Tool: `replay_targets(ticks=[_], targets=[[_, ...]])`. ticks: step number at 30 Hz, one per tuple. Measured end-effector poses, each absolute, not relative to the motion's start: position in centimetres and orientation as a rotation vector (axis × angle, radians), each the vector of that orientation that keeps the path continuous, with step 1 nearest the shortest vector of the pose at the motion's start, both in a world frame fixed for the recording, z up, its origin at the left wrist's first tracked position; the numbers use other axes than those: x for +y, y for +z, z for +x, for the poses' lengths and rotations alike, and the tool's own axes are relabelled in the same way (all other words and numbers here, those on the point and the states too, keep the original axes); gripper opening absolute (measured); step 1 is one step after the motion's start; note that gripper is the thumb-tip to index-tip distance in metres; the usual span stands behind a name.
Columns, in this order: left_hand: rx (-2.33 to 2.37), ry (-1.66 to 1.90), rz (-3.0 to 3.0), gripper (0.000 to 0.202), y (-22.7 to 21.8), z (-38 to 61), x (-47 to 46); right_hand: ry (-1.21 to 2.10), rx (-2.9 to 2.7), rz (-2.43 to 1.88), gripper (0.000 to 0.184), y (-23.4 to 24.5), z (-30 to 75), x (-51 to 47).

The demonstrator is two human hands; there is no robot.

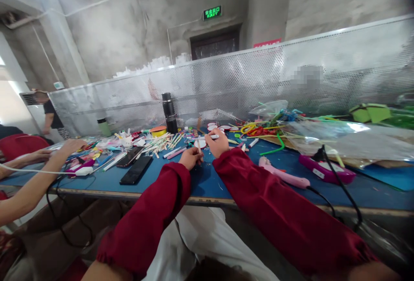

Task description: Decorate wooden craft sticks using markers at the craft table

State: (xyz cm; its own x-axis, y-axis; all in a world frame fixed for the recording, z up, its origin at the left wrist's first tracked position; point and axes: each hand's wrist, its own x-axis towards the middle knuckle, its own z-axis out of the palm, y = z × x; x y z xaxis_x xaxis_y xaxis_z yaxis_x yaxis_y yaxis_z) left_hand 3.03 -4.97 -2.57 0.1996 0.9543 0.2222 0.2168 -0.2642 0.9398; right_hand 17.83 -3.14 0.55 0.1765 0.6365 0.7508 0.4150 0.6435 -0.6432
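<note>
Our left hand (191, 158) grasps 1 thin stick (199, 146) between the fingertips; the stick stands nearly upright, with its top away from us. Our right hand (217, 143), just beside it at 2 o'clock, pinches what looks like a white pen (212, 137), which lies almost level in the fingers. Its exact kind is too blurred to tell. The stick and the pen are near each other, above the blue table (211, 184), and a white disc (202, 143) shows just behind the stick. Red sleeves (161, 203) cover both our forearms.

Taking our hands as the centre of the clock, we find a heap of patterned sticks (163, 144) at 9 o'clock. Farther, between 8 and 9 o'clock, 2 phones (136, 171) lie side by side. Between 10 and 11 o'clock, a black bottle (170, 115) stands upright, and a yellow roll (158, 133) is near its foot. At 2 o'clock there are red and yellow cords (257, 129).

At 4 o'clock a pink glue gun (284, 175) lies on its side. Well apart, at 3 o'clock, we see a purple power strip (328, 171). At 9 o'clock, at the far left, a co-worker's hands (73, 146) are over the same table.
</note>
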Motion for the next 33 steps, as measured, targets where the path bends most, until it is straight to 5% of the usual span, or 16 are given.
replay_targets(ticks=[33], targets=[[1.136, 1.132, 1.64, 0.023, -2.57, 3.03, -4.82, 0.151, -1.457, -0.96, 0.018, 0.61, 17.76, -2.99]])
